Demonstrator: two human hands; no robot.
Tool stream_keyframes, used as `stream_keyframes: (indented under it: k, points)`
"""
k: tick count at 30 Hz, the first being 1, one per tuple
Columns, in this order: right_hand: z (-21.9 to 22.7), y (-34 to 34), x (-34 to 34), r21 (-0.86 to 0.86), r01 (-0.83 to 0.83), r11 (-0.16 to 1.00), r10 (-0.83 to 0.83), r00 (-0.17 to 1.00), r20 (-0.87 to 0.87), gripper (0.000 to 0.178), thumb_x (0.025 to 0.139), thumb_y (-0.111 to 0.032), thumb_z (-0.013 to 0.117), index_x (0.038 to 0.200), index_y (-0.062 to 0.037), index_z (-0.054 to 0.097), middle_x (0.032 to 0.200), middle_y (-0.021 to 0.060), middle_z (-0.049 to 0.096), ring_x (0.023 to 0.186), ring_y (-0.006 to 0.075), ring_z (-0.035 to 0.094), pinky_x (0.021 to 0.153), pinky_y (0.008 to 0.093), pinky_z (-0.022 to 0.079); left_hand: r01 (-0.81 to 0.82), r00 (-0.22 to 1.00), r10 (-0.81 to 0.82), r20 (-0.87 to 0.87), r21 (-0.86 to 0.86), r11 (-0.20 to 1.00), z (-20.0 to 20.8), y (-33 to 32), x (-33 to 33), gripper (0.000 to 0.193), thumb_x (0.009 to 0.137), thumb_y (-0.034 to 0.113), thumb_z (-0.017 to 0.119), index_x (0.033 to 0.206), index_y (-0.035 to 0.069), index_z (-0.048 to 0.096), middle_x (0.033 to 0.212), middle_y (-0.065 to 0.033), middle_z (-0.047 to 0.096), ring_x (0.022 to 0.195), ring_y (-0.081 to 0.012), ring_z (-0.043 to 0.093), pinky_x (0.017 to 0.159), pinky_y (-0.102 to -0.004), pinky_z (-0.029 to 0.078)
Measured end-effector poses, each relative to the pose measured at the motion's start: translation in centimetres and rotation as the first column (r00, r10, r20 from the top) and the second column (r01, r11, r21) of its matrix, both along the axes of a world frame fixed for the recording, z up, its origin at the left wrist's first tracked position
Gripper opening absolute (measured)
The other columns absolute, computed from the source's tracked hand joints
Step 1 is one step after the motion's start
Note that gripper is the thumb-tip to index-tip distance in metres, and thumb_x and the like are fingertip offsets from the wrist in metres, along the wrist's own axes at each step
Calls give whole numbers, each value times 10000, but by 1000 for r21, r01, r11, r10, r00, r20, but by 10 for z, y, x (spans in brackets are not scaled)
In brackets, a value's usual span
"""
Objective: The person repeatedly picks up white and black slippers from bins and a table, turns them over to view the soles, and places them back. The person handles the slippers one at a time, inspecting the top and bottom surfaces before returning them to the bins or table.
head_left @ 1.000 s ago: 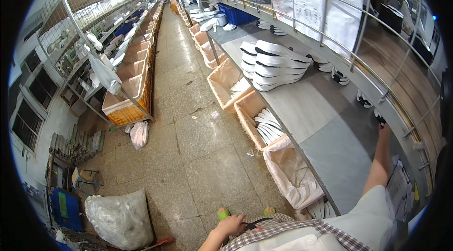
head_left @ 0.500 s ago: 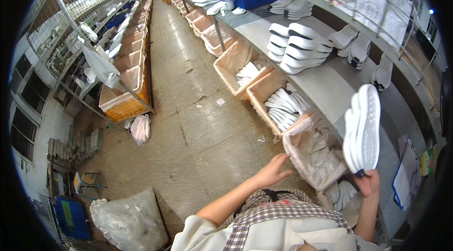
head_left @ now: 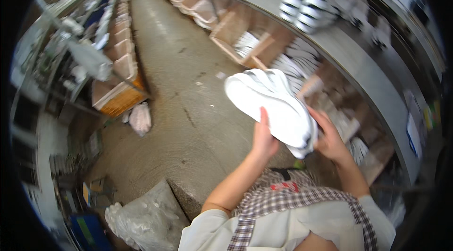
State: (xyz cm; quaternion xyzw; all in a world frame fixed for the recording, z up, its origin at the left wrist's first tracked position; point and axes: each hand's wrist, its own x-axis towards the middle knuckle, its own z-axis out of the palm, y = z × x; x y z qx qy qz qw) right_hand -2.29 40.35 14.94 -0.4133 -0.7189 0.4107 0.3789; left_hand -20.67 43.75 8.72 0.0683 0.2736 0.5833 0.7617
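Both my hands hold a small stack of white shoe soles (head_left: 269,102) in front of me, above the floor and beside the row of bins. My left hand (head_left: 265,138) grips the near left edge, its thumb lying on the pale upper face. On the other side my right hand (head_left: 331,138) clasps the edge near the dark-tipped end. The stack is tilted, its far end pointing left and away. Just beyond it, more white soles (head_left: 302,57) lie in a lined bin. A pile of white and black soles (head_left: 302,8) stands on the grey shelf (head_left: 351,55).
Lined bins (head_left: 225,48) run along under the shelf on the right. Across the aisle stands an orange basket (head_left: 118,102) with a pinkish bag (head_left: 140,119) by it. A large clear plastic sack (head_left: 151,220) sits at lower left. A clipboard (head_left: 414,130) lies at far right.
The stack of soles has come from above the shelf at right to in front of me, turned from upright to slanting. My left hand, free before, now grips it too.
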Motion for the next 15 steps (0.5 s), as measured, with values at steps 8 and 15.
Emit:
stream_keyframes:
  k: [8, 15]
  points:
    - [21, 5, -15, 286, 171, 943, -157, 985, -72, 427, 917, -387, 538, 1150, -33, 592, 1313, 163, 457, 1244, 275, 408, 1032, 394, 301, 425, 872, -389, 298, -65, 903, 35, -37, 27, 381, 945, 425, 400, 1137, 128, 541, 1010, -65, 611, 847, -253, 618, 640, -425, 516]
    - [8, -10, -4, 234, 250, 940, -205, 958, -201, 380, 891, -354, 599, 1073, -20, 591, 1164, 139, 592, 1110, 256, 537, 973, 366, 377, 491, 827, -382, 412, -201, 847, 33, -53, 56, 330, 946, 383, 437, 1159, 148, 531, 1053, -47, 606, 869, -226, 623, 654, -382, 534]
